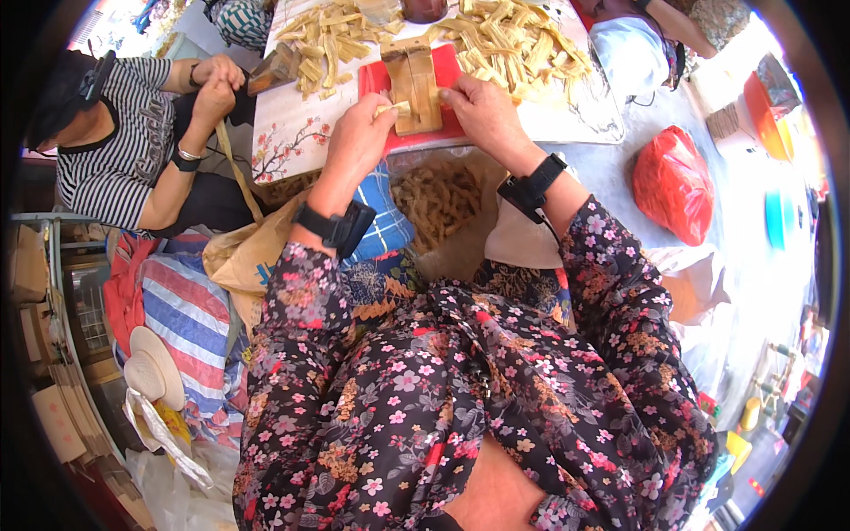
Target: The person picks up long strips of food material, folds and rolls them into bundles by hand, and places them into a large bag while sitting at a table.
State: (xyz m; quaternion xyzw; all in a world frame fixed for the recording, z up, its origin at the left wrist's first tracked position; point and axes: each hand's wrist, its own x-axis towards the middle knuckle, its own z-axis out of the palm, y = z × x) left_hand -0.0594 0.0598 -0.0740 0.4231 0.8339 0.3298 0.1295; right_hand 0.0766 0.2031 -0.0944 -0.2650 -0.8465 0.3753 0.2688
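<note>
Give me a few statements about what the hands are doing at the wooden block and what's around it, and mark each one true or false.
1. The left hand holds a pale strip against the wooden block. True.
2. The wooden block sits on a blue board. False: the board is red.
3. The right hand rests beside the wooden block. True.
4. The red bag lies to the person's left. False: it lies to their right.
5. Both wrists are bare. False: each carries a black band.

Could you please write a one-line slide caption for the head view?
Left hand feeds a pale strip into a wooden cutter that the right hand steadies on a red board.
</note>
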